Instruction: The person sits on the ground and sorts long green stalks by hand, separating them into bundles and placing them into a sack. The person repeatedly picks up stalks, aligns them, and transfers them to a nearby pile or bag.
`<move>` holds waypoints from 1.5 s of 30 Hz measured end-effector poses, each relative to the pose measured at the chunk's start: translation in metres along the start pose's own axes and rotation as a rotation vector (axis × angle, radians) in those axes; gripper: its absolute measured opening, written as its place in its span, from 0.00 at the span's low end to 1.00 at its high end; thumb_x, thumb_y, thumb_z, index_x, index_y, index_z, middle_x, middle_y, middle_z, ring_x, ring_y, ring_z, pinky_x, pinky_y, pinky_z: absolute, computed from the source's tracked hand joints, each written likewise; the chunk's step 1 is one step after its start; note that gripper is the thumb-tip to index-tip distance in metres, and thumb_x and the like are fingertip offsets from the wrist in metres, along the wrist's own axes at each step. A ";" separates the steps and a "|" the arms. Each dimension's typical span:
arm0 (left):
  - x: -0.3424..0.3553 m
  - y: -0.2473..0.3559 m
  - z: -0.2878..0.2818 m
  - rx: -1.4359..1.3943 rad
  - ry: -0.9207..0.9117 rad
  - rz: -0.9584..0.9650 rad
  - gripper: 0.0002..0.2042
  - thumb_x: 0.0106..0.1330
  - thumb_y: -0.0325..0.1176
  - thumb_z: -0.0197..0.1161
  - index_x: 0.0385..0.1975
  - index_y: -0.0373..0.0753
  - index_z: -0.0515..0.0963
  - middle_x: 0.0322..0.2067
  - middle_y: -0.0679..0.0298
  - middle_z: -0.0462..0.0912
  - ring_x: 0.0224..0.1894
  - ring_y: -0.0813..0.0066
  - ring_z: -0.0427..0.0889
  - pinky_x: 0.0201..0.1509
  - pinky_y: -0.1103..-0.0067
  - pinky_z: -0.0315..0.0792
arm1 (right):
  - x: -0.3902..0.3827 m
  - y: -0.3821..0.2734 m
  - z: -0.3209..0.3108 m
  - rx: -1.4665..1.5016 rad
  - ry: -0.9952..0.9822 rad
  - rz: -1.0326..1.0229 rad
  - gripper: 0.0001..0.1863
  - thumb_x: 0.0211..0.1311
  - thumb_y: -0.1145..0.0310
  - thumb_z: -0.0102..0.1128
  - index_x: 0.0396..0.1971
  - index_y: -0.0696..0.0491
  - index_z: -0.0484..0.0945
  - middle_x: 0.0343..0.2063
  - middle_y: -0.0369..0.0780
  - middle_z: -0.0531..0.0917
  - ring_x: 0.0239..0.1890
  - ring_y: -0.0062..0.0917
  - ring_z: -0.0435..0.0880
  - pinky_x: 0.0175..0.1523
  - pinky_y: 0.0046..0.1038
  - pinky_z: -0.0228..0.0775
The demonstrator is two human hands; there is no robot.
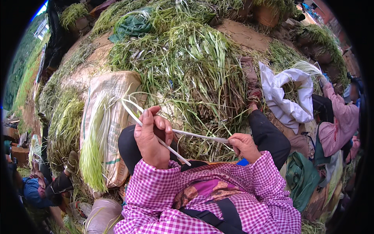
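Observation:
My left hand (154, 138), fingers curled, holds pale, thin stalks (134, 114) with narrow green leaves, one stalk slanting down past its palm. My right hand (243, 145) pinches a white stalk (200, 138) that runs level across to my left hand. Left of my hands, a fringe of pale stalks with yellow-green tops (95, 140) lies over a beige woven sack (124, 84). A large heap of loose green stalks and leaves (202, 74) spreads in front of me.
A crumpled white sack (288, 97) and green cloth (302, 181) lie at right. A person in pink checks (335, 132) sits there, holding pale stalks. Another person in blue (29, 191) is at lower left. A plastic-wrapped bundle (103, 218) lies by my left arm.

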State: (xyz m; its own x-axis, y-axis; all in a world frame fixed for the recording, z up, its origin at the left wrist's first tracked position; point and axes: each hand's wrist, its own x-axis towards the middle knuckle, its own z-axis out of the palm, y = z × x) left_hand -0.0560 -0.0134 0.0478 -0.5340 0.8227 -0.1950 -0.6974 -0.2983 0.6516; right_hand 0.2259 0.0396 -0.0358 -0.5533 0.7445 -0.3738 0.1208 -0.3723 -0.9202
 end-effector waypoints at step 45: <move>0.004 -0.058 0.022 0.104 -0.042 -0.341 0.12 0.70 0.33 0.49 0.45 0.31 0.69 0.22 0.63 0.75 0.21 0.75 0.77 0.16 0.84 0.67 | 0.190 0.025 -0.028 -0.748 0.729 -0.194 0.15 0.51 0.65 0.62 0.33 0.61 0.78 0.25 0.46 0.80 0.29 0.33 0.78 0.38 0.32 0.69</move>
State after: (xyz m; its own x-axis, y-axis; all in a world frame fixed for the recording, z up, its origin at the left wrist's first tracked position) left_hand -0.0068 0.0179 0.0251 -0.2568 0.8865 -0.3851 -0.7788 0.0462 0.6256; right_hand 0.1469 0.1871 -0.1325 -0.0196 0.9991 0.0365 0.6968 0.0398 -0.7162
